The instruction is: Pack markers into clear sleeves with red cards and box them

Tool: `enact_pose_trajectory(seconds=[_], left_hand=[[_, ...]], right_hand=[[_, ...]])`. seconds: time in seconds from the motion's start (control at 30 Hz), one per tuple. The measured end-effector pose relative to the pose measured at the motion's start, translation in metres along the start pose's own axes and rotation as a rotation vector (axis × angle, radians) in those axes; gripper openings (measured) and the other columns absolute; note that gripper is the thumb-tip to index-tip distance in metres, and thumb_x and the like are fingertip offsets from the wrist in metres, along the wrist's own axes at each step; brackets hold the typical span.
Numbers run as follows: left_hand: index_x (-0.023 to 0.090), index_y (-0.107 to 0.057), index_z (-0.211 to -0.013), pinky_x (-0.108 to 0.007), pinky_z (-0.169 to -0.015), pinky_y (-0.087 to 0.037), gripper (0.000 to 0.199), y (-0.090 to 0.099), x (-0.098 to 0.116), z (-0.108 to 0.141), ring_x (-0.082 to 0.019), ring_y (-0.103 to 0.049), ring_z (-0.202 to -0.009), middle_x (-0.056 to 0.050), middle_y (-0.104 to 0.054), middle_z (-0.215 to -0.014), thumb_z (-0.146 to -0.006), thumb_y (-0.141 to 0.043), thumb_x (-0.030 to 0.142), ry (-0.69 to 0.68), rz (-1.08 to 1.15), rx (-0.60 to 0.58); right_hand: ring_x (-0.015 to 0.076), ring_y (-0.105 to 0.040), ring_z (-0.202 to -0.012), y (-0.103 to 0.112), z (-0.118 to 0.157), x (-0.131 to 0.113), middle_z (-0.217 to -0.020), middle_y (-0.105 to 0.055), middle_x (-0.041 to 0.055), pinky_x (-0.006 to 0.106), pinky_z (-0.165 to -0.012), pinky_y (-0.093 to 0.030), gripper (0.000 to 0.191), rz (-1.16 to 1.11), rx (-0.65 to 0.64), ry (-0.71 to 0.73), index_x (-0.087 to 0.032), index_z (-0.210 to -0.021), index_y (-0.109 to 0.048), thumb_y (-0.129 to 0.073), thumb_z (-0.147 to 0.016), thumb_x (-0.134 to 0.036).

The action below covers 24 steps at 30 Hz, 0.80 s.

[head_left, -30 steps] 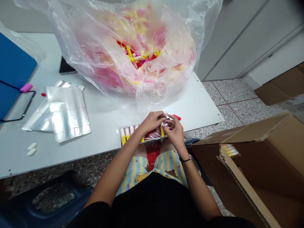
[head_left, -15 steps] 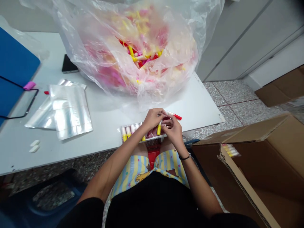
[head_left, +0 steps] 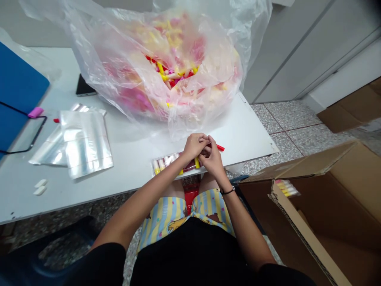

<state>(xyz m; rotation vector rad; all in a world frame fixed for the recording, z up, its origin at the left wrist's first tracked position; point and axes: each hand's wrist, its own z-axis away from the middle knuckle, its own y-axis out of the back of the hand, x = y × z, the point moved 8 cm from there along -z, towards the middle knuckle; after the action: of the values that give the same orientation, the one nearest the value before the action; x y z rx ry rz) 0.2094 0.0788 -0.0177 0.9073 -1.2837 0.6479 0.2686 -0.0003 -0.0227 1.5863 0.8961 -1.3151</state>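
A clear plastic packet (head_left: 161, 164) with several white-and-yellow marker-like tubes lies along the table's front edge. My left hand (head_left: 195, 145) is closed over the packet's right end, with its fingertips pinched together. Right beside it, my right hand (head_left: 212, 158) pinches at the same end, thumb and fingers bent. A yellow tube (head_left: 197, 162) shows between the hands, partly covered by my right fingers. Just beyond my right hand a red tube (head_left: 220, 147) lies on the table, half hidden by the fingers. The exact grip of the fingertips is hidden.
A big translucent bag (head_left: 143, 91) of pink, red and yellow tubes fills the table's back. Flat clear pouches (head_left: 86, 145), white pieces (head_left: 40, 187), a dark phone (head_left: 85, 85) and a blue folder (head_left: 20, 79) lie left. An open cardboard box (head_left: 297, 214) stands at right.
My right hand has closed in against my left, with its fingers more upright, covering more of the red and yellow tubes. The whole view has shifted slightly.
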Motion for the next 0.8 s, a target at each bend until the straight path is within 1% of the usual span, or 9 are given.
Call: enact_pose_trajectory(seconds=[0.07,0.17,0.27,0.37,0.43,0.5,0.57,0.63,0.8], left_hand=[[0.015,-0.064,-0.077,-0.02,-0.052,-0.045,0.014,0.0,0.0,0.0,-0.013,-0.061,-0.058,0.0,-0.065,-0.064,-0.077,-0.056,0.025,0.004,-0.031,-0.008],[0.015,-0.065,-0.085,-0.023,-0.061,-0.047,0.018,0.002,0.011,0.0,-0.014,-0.063,-0.068,-0.002,-0.068,-0.075,-0.082,-0.051,0.025,-0.075,-0.088,-0.085],[0.015,-0.066,-0.089,-0.025,-0.069,-0.046,0.022,0.011,0.023,0.004,-0.015,-0.061,-0.075,-0.003,-0.069,-0.082,-0.083,-0.047,0.023,-0.152,-0.281,-0.156],[0.014,-0.067,-0.074,-0.025,-0.062,-0.04,0.024,0.018,0.024,0.006,-0.014,-0.055,-0.064,-0.001,-0.064,-0.067,-0.082,-0.047,0.026,-0.161,-0.462,-0.214],[0.013,-0.065,-0.065,-0.023,-0.057,-0.037,0.028,0.018,0.021,0.006,-0.012,-0.05,-0.057,0.001,-0.058,-0.057,-0.081,-0.047,0.028,-0.144,-0.458,-0.264],[0.013,-0.064,-0.063,-0.022,-0.054,-0.035,0.026,0.016,0.016,0.005,-0.011,-0.047,-0.055,0.002,-0.055,-0.054,-0.078,-0.049,0.027,-0.118,-0.405,-0.286],[0.013,-0.066,-0.065,-0.021,-0.054,-0.035,0.023,0.016,0.012,0.003,-0.011,-0.049,-0.057,0.002,-0.057,-0.056,-0.076,-0.05,0.025,-0.098,-0.372,-0.25],[0.012,-0.067,-0.068,-0.021,-0.056,-0.036,0.023,0.018,0.01,0.003,-0.012,-0.051,-0.059,0.001,-0.06,-0.06,-0.076,-0.049,0.025,-0.085,-0.365,-0.184],[0.013,-0.064,-0.064,-0.022,-0.055,-0.036,0.024,0.021,0.009,0.008,-0.012,-0.05,-0.057,0.001,-0.058,-0.057,-0.078,-0.047,0.024,-0.063,-0.362,-0.051]], right_hand=[[0.0183,-0.064,-0.075,-0.002,0.0,0.004,-0.091,-0.068,0.0034,0.031,-0.068,-0.053,0.082,-0.024,-0.03,-0.003,-0.02,-0.143,-0.022,-0.059,-0.069,-0.017],[0.014,-0.059,-0.063,0.003,0.0,0.007,-0.088,-0.068,0.0021,0.028,-0.063,-0.05,0.079,-0.033,0.012,0.006,-0.018,-0.141,-0.027,-0.058,-0.069,-0.017],[0.0114,-0.053,-0.056,0.008,0.001,0.011,-0.09,-0.069,0.0025,0.027,-0.062,-0.049,0.077,-0.03,0.051,-0.004,-0.018,-0.14,-0.03,-0.057,-0.069,-0.017],[0.0127,-0.058,-0.064,0.008,0.002,0.013,-0.095,-0.07,0.0041,0.028,-0.066,-0.051,0.077,-0.042,0.059,-0.002,-0.019,-0.142,-0.029,-0.056,-0.07,-0.016],[0.015,-0.063,-0.075,0.008,0.003,0.012,-0.099,-0.07,0.005,0.03,-0.072,-0.052,0.078,-0.056,0.046,0.015,-0.019,-0.143,-0.027,-0.055,-0.071,-0.016],[0.0171,-0.065,-0.088,0.005,0.004,0.01,-0.101,-0.069,0.0051,0.032,-0.079,-0.052,0.078,-0.059,0.014,0.031,-0.02,-0.145,-0.025,-0.052,-0.072,-0.014],[0.0178,-0.064,-0.093,0.002,0.005,0.007,-0.101,-0.069,0.0046,0.034,-0.082,-0.052,0.078,-0.037,-0.031,0.037,-0.02,-0.145,-0.023,-0.049,-0.073,-0.013],[0.0176,-0.065,-0.089,-0.002,0.006,0.002,-0.099,-0.069,0.0041,0.035,-0.082,-0.052,0.078,-0.011,-0.09,0.039,-0.019,-0.146,-0.021,-0.049,-0.073,-0.012],[0.016,-0.065,-0.073,-0.014,0.006,-0.008,-0.093,-0.065,0.0035,0.032,-0.069,-0.056,0.08,-0.084,-0.284,-0.021,-0.019,-0.145,-0.02,-0.056,-0.073,-0.016]])
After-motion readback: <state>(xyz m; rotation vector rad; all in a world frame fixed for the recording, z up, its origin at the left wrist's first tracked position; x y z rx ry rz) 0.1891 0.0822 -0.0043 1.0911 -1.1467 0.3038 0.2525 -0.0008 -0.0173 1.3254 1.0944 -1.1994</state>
